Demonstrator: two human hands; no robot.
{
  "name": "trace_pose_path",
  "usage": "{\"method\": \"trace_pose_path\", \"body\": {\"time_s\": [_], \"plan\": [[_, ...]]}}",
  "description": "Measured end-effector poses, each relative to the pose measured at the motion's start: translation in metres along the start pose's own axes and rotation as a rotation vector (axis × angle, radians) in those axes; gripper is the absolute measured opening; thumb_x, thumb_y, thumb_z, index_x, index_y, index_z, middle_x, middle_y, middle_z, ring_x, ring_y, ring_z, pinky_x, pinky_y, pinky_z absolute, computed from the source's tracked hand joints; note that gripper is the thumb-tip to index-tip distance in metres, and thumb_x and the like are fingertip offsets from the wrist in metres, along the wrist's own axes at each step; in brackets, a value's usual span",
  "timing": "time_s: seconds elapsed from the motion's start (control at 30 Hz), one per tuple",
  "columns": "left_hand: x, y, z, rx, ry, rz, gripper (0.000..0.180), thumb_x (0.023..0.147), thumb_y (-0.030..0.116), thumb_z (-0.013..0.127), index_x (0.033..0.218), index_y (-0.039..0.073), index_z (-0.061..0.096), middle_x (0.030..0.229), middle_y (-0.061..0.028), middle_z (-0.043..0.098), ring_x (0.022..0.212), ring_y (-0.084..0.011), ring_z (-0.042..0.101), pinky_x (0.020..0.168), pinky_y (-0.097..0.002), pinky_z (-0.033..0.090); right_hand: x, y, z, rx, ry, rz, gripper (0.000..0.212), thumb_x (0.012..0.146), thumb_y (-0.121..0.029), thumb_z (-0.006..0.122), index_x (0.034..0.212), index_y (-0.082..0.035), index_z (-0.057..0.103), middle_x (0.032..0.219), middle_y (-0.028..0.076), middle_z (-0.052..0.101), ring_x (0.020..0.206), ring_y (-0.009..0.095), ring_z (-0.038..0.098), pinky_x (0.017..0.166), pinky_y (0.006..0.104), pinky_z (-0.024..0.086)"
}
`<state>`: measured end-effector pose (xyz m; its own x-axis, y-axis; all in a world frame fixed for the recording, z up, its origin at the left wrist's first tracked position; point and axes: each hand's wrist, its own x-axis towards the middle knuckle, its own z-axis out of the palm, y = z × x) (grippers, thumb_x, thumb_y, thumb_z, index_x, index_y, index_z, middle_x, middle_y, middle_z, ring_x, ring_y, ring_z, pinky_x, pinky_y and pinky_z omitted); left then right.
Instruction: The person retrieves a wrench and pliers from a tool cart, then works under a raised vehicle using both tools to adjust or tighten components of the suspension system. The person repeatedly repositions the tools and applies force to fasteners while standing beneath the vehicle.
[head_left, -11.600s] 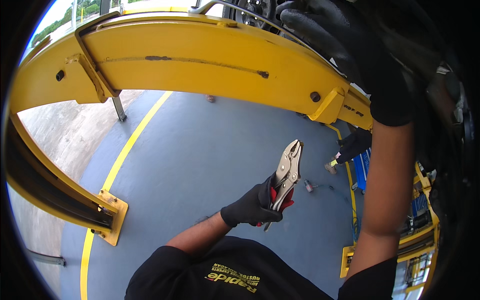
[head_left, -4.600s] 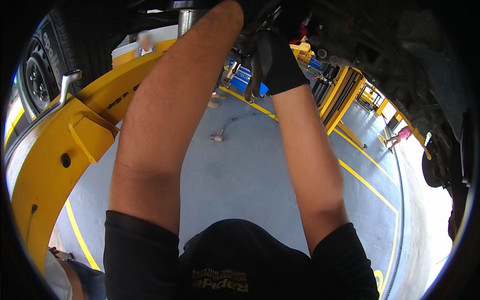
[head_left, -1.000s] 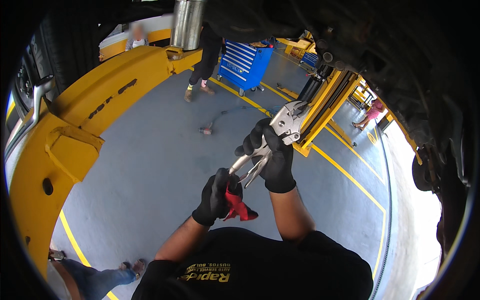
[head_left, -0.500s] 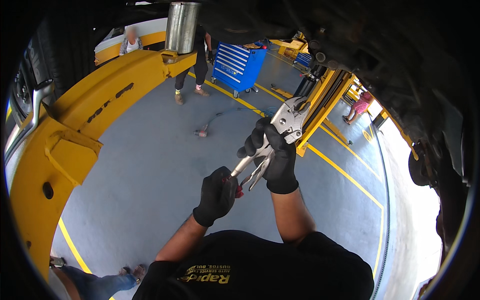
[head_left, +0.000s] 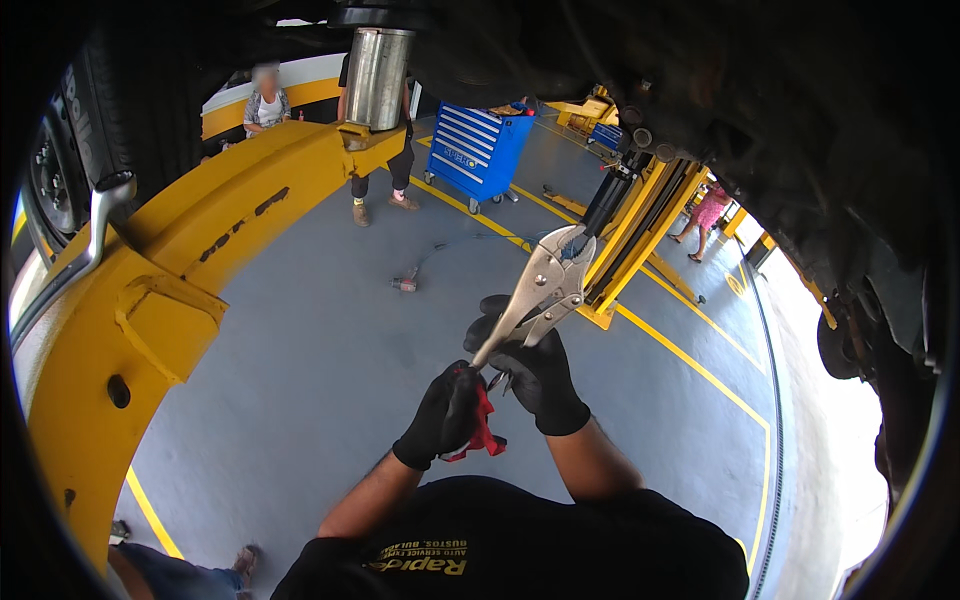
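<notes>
A pair of silver locking pliers (head_left: 534,288) points up and away from me, its jaws apart with nothing between them. My right hand (head_left: 540,378), in a black glove, is closed round the lower handle side. At the bottom end of the long handle is my left hand (head_left: 440,412), also gloved in black, with its fingers closed on a red cloth (head_left: 482,432) and the handle end. The cloth hangs below those fingers. Part of the handles is hidden by my gloves.
A yellow lift arm (head_left: 190,260) curves along the left, with a ratchet-like metal tool (head_left: 98,220) resting on it and a steel post (head_left: 378,80). Dark vehicle underside hangs overhead. Beyond are a blue tool cabinet (head_left: 475,150), a yellow lift column (head_left: 645,235), an air tool (head_left: 403,284) and several people.
My right hand has shifted lower on the pliers, uncovering their upper body. The jaws have dropped slightly, and more of the red cloth shows below my left hand.
</notes>
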<state>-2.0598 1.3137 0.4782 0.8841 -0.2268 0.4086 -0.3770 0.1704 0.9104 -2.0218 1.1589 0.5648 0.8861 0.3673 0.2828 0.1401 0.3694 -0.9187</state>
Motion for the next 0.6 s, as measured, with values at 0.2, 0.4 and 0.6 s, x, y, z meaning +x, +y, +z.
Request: {"method": "trace_pose_path", "body": {"time_s": [0.2,0.4,0.6], "plan": [[-0.013,-0.067,-0.003,-0.067,-0.171,-0.177,0.051,0.109,0.050,0.035,0.095,0.005,0.056,0.077,-0.0027,0.056,0.073,-0.0125,0.054,0.072,-0.0307,0.048,-0.023,0.039,-0.058,0.329,-0.031,0.159,0.071,0.085,-0.006,0.063,0.150,0.004,0.035,0.132,0.025,0.059,0.115,0.032,0.066,0.080,0.0292,0.059],[-0.007,-0.068,-0.007,-0.287,-0.296,-0.401,0.062,0.106,0.061,0.034,0.091,0.005,0.058,0.079,-0.0026,0.056,0.075,-0.0144,0.055,0.074,-0.0310,0.048,-0.036,0.059,-0.073,0.243,0.005,0.121,0.082,0.088,-0.009,0.063,0.159,-0.008,0.021,0.149,0.031,0.043,0.139,0.043,0.046,0.087,0.0394,0.062],[0.007,-0.059,-0.014,-0.339,-0.276,-0.471,0.063,0.103,0.066,0.040,0.088,0.007,0.058,0.074,-0.0026,0.056,0.065,-0.0133,0.057,0.065,-0.0292,0.049,-0.051,0.052,-0.079,0.363,-0.082,0.028,0.086,0.083,-0.003,0.058,0.160,-0.009,0.020,0.159,0.025,0.033,0.148,0.043,0.034,0.110,0.0570,0.046]]}}
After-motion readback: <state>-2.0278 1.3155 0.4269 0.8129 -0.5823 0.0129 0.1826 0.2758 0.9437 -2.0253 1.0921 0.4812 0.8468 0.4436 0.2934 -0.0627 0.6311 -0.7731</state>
